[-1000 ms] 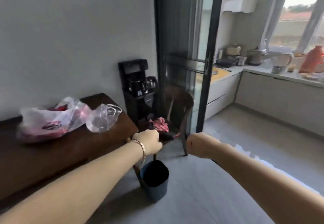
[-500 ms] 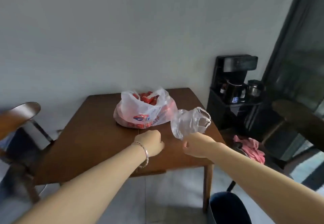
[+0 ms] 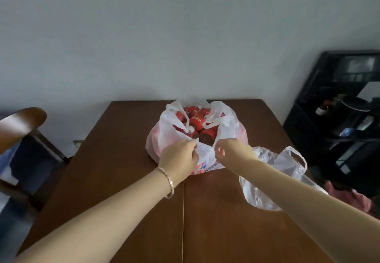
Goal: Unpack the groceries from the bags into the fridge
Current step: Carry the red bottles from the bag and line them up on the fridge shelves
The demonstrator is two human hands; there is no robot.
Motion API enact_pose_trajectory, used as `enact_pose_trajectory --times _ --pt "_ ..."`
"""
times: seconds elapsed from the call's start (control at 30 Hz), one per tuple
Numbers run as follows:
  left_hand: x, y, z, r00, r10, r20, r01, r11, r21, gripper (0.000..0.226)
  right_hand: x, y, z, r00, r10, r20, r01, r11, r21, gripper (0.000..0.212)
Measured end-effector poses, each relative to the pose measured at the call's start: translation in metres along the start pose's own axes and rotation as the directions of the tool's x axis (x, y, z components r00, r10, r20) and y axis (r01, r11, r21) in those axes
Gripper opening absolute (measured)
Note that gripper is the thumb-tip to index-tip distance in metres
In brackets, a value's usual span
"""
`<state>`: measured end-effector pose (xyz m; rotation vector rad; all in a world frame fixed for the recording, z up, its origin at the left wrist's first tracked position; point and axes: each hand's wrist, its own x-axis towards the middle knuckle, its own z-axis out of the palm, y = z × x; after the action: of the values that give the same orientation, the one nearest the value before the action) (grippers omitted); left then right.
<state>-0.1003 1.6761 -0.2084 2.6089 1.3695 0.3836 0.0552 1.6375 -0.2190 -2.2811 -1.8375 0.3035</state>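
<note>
White plastic bag (image 3: pixel 226 122) at brown wooden table's (image 3: pixel 123 159) far edge, rim pinched by left hand (image 3: pixel 181 156) and right hand (image 3: pixel 231 151). Tear and spill of red cans (image 3: pixel 197 121) possible if yanked.

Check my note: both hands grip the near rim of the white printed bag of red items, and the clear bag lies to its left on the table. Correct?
Not quite: the head view shows the clear bag to the right of the white printed bag, not left. The rest holds: left hand and right hand grip its near rim, red items inside, on the table.
</note>
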Motion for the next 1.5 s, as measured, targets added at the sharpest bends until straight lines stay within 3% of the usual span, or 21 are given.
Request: enact_pose_trajectory --times 0.1,0.23,0.37,0.47,0.53,0.63,0.7,0.83,0.87,0.93,0.97,1.0,1.03,1.07,1.1,1.13,1.2,1.27,1.4,1.5 --pt "0.063 -0.03 0.01 0.975 0.213 -0.07 -0.209 0.977 0.051 0.028 0.051 -0.002 0.008 0.991 0.018 -0.133 -0.006 0.996 0.094 0.023" --pt "0.143 -0.056 0.031 0.91 0.38 0.165 -0.411 0.88 0.238 0.028 0.117 -0.001 0.014 0.988 -0.042 -0.15 0.049 0.998 0.046 0.028" --pt "0.188 -0.085 0.058 0.79 0.318 0.524 -0.555 0.733 0.393 0.035 0.179 -0.001 0.026 0.99 -0.139 0.016 0.14 0.983 -0.12 0.038" --pt "0.2 -0.11 0.076 0.704 0.095 0.704 -0.586 0.638 0.499 0.049 0.224 0.001 0.048 0.971 -0.199 0.134 0.229 0.935 -0.269 0.048" --pt "0.207 -0.128 0.085 0.708 -0.019 0.706 -0.53 0.647 0.549 0.059 0.254 0.009 0.069 0.947 -0.223 0.23 0.301 0.867 -0.397 0.056" --pt "0.208 -0.15 0.087 0.83 -0.11 0.547 -0.267 0.783 0.563 0.041 0.278 0.021 0.093 0.924 -0.165 0.344 0.333 0.789 -0.516 0.068" --pt "0.207 -0.162 0.088 0.906 -0.157 0.393 -0.092 0.834 0.544 0.034 0.287 0.026 0.105 0.926 -0.155 0.343 0.33 0.773 -0.542 0.066" --pt "0.219 -0.172 0.093 0.939 -0.289 0.186 0.167 0.856 0.489 0.04 0.294 0.027 0.115 0.906 -0.237 0.351 0.409 0.709 -0.575 0.062" --pt "0.224 -0.177 0.097 0.96 -0.234 0.153 0.125 0.85 0.512 0.032 0.292 0.027 0.114 0.889 -0.292 0.353 0.451 0.694 -0.561 0.063" --pt "0.237 -0.183 0.108 0.987 0.123 0.104 -0.161 0.818 0.552 0.01 0.289 0.032 0.116 0.869 -0.384 0.312 0.494 0.704 -0.51 0.059" --pt "0.243 -0.183 0.113 0.926 0.344 0.154 -0.371 0.762 0.531 0.014 0.287 0.036 0.117 0.868 -0.419 0.267 0.497 0.723 -0.48 0.054" --pt "0.249 -0.181 0.118 0.807 0.528 0.266 -0.585 0.648 0.488 0.021 0.285 0.04 0.118 0.867 -0.458 0.198 0.495 0.74 -0.455 0.05" --pt "0.254 -0.181 0.123 0.687 0.607 0.399 -0.725 0.536 0.433 0.025 0.282 0.044 0.12 0.869 -0.48 0.122 0.484 0.77 -0.416 0.049" --pt "0.259 -0.183 0.124 0.603 0.581 0.547 -0.797 0.476 0.372 0.029 0.278 0.046 0.122 0.872 -0.488 0.035 0.468 0.81 -0.354 0.05" --pt "0.263 -0.179 0.121 0.575 0.492 0.654 -0.807 0.472 0.354 0.034 0.274 0.045 0.12 0.882 -0.469 -0.036 0.443 0.854 -0.272 0.051" --pt "0.266 -0.179 0.121 0.612 0.416 0.673 -0.772 0.501 0.392 0.039 0.27 0.045 0.117 0.901 -0.419 -0.11 0.399 0.901 -0.169 0.051" --pt "0.271 -0.178 0.114 0.762 0.278 0.584 -0.618 0.58 0.53 0.045 0.262 0.043 0.107 0.957 -0.216 -0.195 0.238 0.966 0.097 0.043" --pt "0.272 -0.176 0.111 0.857 0.099 0.505 -0.427 0.686 0.59 0.053 0.255 0.041 0.103 0.983 -0.026 -0.183 0.079 0.955 0.286 0.033" --pt "0.268 -0.177 0.123 0.903 -0.114 0.415 -0.191 0.759 0.623 0.053 0.244 0.037 0.095 0.974 0.164 -0.159 -0.083 0.903 0.421 0.028" --pt "0.259 -0.176 0.13 0.939 -0.168 0.3 -0.012 0.857 0.516 0.042 0.236 0.035 0.088 0.977 0.17 -0.128 -0.109 0.916 0.385 0.027"
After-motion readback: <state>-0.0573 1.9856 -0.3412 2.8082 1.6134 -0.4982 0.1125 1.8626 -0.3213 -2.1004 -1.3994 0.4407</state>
